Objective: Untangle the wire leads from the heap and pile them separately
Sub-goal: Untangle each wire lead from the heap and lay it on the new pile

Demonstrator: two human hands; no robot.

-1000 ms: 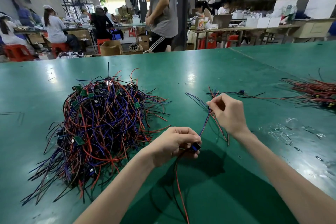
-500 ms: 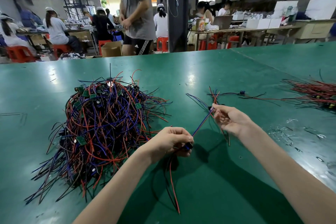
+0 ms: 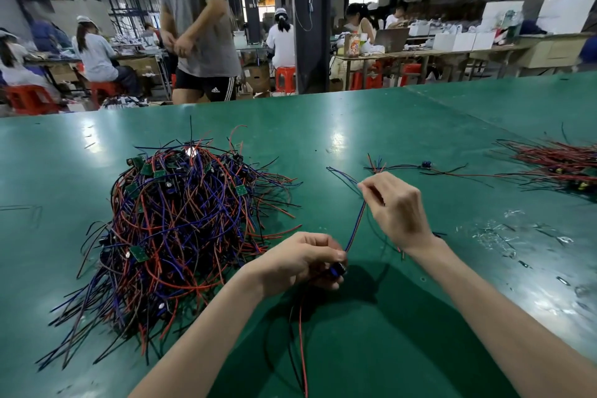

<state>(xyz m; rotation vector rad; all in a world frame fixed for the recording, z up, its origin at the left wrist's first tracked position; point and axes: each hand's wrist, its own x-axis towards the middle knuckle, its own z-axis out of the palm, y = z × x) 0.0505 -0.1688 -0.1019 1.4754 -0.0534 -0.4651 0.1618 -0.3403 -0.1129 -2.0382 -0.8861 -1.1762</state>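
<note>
Leads [image 3: 300,349] in red and black trail nearest from the left hand [image 3: 303,263], curled round a small dark component [image 3: 337,269]. Right hand [image 3: 395,207] pinches its blue-red wire pair [image 3: 355,226]. Tangled heap [image 3: 181,220] lies left on the worktop [image 3: 355,126]; sorted pile [image 3: 562,165] far right.

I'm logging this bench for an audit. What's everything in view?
tangled heap: one, red, blue, black wires, green boards, table left.
sorted pile: one, red and black, table's right edge.
loose lead: one, black-red, beyond right hand.
held lead: one, blue-red, between both hands.
table: one, green, foreground.
standing person: one, grey shirt, behind table.
stools: several, red, background.
left hand: one, grips held lead's lower end.
right hand: one, pinches its upper wires.
</note>
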